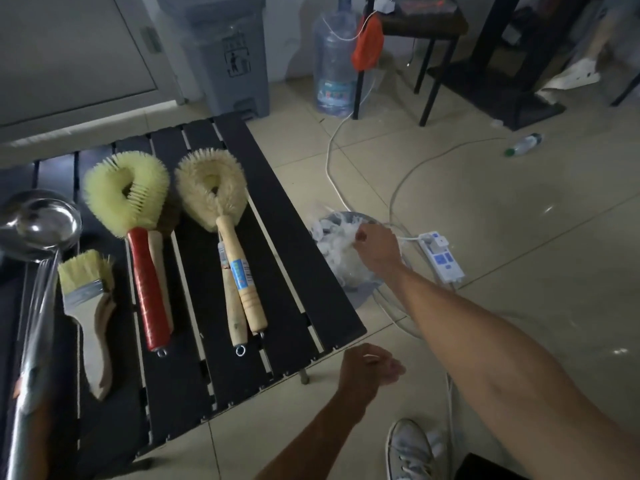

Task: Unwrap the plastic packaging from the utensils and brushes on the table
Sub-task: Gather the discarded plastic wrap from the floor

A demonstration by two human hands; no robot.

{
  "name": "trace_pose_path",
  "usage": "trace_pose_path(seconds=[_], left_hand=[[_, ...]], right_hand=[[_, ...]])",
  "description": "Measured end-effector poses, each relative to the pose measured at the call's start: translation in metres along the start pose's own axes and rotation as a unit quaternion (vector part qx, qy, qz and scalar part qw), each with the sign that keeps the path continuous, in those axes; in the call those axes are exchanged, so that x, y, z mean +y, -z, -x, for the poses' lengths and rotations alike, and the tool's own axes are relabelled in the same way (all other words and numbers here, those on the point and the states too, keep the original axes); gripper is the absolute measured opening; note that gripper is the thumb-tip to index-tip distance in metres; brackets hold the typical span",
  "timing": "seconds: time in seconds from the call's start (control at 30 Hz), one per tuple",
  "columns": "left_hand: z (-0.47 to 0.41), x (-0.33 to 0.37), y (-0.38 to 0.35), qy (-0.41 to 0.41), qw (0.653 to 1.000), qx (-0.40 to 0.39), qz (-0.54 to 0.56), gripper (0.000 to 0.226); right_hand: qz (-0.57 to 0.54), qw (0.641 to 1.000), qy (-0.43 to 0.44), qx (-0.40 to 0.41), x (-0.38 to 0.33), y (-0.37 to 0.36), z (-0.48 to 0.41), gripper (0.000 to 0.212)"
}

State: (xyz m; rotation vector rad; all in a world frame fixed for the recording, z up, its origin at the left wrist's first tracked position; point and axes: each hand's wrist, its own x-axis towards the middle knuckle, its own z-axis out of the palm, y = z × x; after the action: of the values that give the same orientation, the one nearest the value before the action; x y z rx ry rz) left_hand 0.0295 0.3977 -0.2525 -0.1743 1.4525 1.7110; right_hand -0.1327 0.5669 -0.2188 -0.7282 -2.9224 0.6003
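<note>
My right hand (375, 249) is extended forward over a small clear bin (346, 252) on the floor, just right of the table's (304, 271) far corner. The fingers are curled downward at the crumpled plastic packaging (337, 242) filling the bin; whether they are pinching a piece or have let it go cannot be determined. My left hand (369, 370) is below and nearer to me than the right, off the table's near corner, loosely curled with nothing visible in it.

All task items lie to the left of both hands on the black slatted table:
- Nearest the hands, a round beige brush (211, 188) on a wooden handle with a blue label, lying across a second wooden handle.
- Further left, a yellow-green round brush (128, 192) with a red handle, lying over another wooden-handled brush.
- Further left again, a flat paintbrush (88, 282) with a metal ferrule and wooden handle.
- At the far left edge, a steel ladle (38, 226), its long handle running toward me with a glossy sheen; whether film covers it cannot be confirmed.

A white power strip (441, 259) lies on the tiles just right of my right hand.
</note>
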Motion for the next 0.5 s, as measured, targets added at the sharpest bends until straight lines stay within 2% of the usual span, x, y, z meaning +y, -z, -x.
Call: trace_pose_path(seconds=[0.1,0.23,0.5], left_hand=[[-0.002,-0.005,0.006,0.018,0.999,-0.013,-0.023,0.016],[0.004,-0.006,0.009,0.023,0.998,-0.025,-0.052,0.017],[0.036,0.016,0.014,0.020,0.993,-0.029,-0.116,0.015]], right_hand=[[0.076,0.997,0.002,-0.005,0.002,-0.020,0.000,0.027],[0.122,0.991,-0.008,-0.063,0.004,-0.018,0.003,0.027],[0.057,0.994,-0.024,-0.086,-0.009,0.028,0.021,0.038]])
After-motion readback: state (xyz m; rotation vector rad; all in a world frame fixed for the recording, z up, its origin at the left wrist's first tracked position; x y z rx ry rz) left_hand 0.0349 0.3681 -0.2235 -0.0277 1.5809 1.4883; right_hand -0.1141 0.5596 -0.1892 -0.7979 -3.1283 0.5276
